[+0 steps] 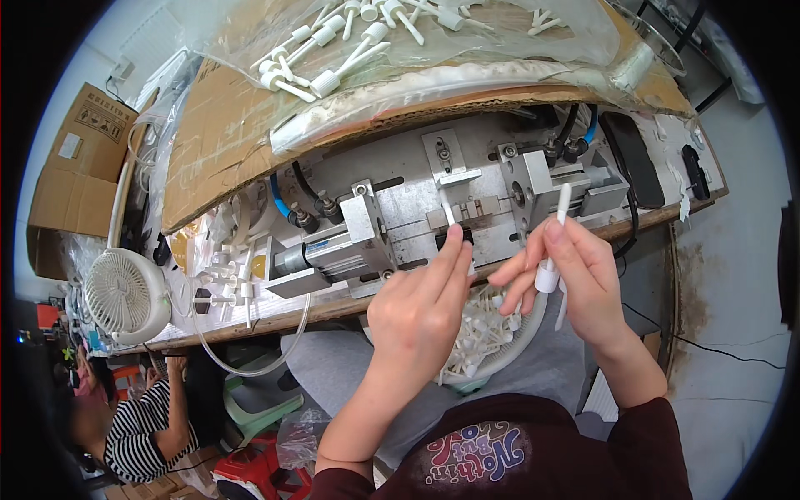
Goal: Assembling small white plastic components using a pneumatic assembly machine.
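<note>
My left hand [421, 312] reaches to the metal fixture [462, 212], its fingers close together. Its fingertips meet a white plastic rod [447, 208] lying in the fixture's slot; the rod's lower end is hidden behind them. To the right, my right hand [579, 279] is closed on a white plastic applicator cap [547, 277]. One slim white stem points up past the thumb and another hangs below the palm, so it may hold more than one piece. Under both hands, a round white basket [533, 329] on my lap holds many similar white pieces.
Pneumatic cylinders [333, 254] with hoses flank the fixture. A cardboard sheet [217, 142] above it bears a plastic bag and several white applicators [325, 82]. A black phone [633, 158] lies right; a white fan [125, 296] stands left. Another person [150, 433] sits lower left.
</note>
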A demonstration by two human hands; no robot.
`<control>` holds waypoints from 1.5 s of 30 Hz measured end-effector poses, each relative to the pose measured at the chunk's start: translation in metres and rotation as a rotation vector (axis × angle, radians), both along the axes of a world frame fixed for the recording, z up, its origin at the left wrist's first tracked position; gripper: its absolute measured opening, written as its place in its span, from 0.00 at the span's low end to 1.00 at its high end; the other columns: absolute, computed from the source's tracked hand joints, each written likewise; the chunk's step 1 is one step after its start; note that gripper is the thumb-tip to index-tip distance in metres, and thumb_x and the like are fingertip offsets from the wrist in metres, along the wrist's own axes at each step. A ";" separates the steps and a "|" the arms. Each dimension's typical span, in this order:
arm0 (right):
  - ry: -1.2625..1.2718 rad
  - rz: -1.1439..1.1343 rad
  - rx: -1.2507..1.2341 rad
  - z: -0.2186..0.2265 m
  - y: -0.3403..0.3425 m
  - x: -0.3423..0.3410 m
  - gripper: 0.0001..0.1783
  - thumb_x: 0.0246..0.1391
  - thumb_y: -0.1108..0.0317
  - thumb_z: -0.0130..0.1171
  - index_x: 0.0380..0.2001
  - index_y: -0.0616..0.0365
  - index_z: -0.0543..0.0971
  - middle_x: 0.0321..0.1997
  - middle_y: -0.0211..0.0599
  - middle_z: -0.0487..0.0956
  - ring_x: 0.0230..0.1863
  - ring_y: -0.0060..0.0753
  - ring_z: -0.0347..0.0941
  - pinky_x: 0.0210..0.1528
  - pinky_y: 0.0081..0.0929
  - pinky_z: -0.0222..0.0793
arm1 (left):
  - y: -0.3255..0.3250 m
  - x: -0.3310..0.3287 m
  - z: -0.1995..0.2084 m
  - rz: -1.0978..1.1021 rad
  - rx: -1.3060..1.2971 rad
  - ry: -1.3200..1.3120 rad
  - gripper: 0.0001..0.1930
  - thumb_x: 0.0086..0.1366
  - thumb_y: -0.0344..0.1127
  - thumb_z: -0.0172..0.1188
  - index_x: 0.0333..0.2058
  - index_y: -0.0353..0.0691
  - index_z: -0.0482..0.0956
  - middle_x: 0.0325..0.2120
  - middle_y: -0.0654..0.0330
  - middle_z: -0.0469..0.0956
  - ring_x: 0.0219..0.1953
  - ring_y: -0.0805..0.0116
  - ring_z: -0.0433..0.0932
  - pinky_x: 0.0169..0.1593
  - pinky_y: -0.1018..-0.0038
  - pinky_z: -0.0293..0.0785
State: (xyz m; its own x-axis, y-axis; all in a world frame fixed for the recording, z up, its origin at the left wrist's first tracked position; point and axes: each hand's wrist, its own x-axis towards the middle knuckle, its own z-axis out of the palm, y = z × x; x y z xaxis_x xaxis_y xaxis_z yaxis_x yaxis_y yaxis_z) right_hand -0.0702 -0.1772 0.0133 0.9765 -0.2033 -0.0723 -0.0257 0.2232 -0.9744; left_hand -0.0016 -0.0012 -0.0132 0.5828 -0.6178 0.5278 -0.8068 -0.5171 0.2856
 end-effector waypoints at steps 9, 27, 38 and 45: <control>0.145 0.018 -0.178 -0.002 -0.006 -0.005 0.25 0.74 0.55 0.40 0.26 0.59 0.74 0.17 0.30 0.76 0.14 0.13 0.66 0.17 0.15 0.59 | 0.006 0.003 0.004 -0.068 -0.064 0.084 0.18 0.51 0.31 0.72 0.42 0.36 0.84 0.43 0.58 0.84 0.28 0.69 0.82 0.31 0.75 0.74; -0.076 -0.040 0.020 0.013 -0.012 0.001 0.22 0.69 0.64 0.43 0.59 0.67 0.70 0.28 0.25 0.68 0.29 0.18 0.63 0.36 0.17 0.61 | 0.004 -0.006 -0.003 0.025 -0.024 -0.007 0.16 0.51 0.31 0.73 0.40 0.39 0.86 0.44 0.60 0.85 0.27 0.68 0.81 0.29 0.77 0.73; -0.649 -0.020 -0.855 0.007 -0.015 0.006 0.34 0.61 0.66 0.60 0.67 0.67 0.63 0.61 0.54 0.76 0.68 0.47 0.67 0.71 0.44 0.53 | 0.003 0.004 0.012 -0.087 -0.144 0.339 0.19 0.51 0.28 0.72 0.44 0.31 0.83 0.45 0.53 0.83 0.30 0.70 0.82 0.35 0.76 0.77; -0.740 0.282 -1.249 0.026 0.001 0.022 0.27 0.48 0.65 0.65 0.55 0.52 0.80 0.58 0.46 0.79 0.67 0.36 0.69 0.71 0.44 0.49 | 0.025 0.005 0.026 -0.534 -0.731 1.332 0.24 0.51 0.16 0.70 0.49 0.27 0.80 0.44 0.52 0.82 0.46 0.67 0.81 0.49 0.72 0.79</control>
